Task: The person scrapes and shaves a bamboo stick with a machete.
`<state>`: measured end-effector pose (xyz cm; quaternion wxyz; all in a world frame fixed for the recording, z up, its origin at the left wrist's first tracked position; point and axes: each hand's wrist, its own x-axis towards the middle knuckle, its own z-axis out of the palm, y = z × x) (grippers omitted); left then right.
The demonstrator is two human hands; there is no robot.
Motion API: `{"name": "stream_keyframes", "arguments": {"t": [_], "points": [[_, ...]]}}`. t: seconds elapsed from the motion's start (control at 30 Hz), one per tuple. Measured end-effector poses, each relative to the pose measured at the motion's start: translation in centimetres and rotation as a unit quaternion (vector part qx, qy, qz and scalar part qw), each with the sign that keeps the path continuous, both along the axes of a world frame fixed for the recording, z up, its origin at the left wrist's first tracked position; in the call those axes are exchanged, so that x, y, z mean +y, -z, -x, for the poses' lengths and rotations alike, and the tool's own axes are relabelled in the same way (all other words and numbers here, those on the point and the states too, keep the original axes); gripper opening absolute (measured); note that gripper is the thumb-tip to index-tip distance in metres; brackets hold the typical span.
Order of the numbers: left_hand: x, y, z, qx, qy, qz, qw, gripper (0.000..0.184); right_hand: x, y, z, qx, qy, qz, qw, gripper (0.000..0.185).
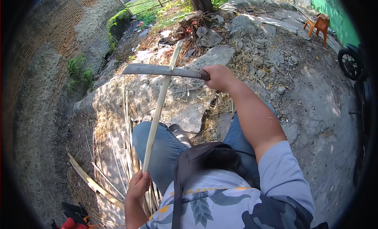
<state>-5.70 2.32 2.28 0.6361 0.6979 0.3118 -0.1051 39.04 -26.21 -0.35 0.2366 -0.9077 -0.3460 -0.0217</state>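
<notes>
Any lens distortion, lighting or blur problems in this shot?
Head view: wide-angle distortion bows the brick wall, corners black; sun and shade dapple the ground; the dark bag looks smeared, while the machete in the right hand looks fairly crisp.

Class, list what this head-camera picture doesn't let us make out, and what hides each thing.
All in the head view:
- Knife handle: mostly covered by the right hand.
- Wooden strip's lower end: hidden by the left hand.
- Whatever bears the black wheel: lost in the dark right edge.
- Red object: cut off by the bottom edge.
</notes>
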Motion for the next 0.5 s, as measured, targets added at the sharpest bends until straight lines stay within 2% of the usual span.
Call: {"name": "stream_keyframes", "arguments": {"t": [0.17,0.23,0.37,0.47,0.5], "points": [[0.1,0.9,-0.3,0.010,-0.032,0.009,0.999,0.032,1.0,0.2,1.6,-0.017,0.011,-0.017,1.000,0.019],[-0.3,1.3,0.1,0.013,-0.034,0.022,0.999,0.031,2.0,0.2,2.9,-0.041,-0.026,-0.011,0.999,0.018],[-0.6,1.7,-1.2,-0.008,-0.004,-0.004,1.000,0.031,4.1,-0.4,5.3,-0.107,-0.208,0.033,0.972,0.017],[-1.2,1.1,-1.8,0.007,-0.012,-0.015,1.000,0.032,5.0,-1.0,6.7,-0.150,-0.269,0.077,0.948,0.017],[-1.2,0.4,-1.9,0.012,-0.012,-0.012,1.000,0.032,4.6,-0.8,6.1,-0.140,-0.243,0.064,0.958,0.017]]}}
